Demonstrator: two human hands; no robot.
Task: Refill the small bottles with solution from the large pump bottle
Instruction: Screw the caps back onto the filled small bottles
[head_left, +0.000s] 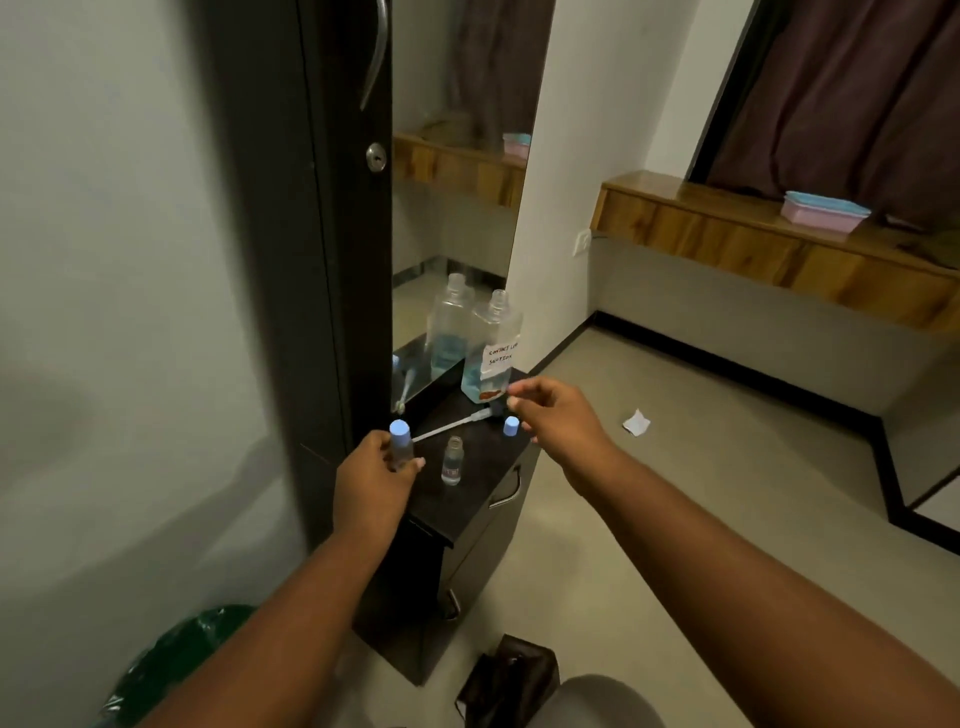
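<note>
A large clear bottle (491, 353) with blue liquid at its bottom and a handwritten paper label stands uncapped at the back of a small dark cabinet top (483, 462). Its pump with a long white tube (454, 425) lies flat on the top. My left hand (371, 480) grips a small bottle with a light blue cap (401, 441). A second small bottle (452, 461) stands open and upright in the middle. A loose blue cap (511, 425) rests just left of my right hand (558, 418), whose fingers are apart and hold nothing.
A mirror (457, 182) behind the cabinet reflects the large bottle. A tall dark wardrobe door (322, 234) stands to the left. On the floor lie a scrap of paper (636, 422), a dark bag (511, 680) and a green bin bag (176, 665). The cabinet has drawer handles (506, 493).
</note>
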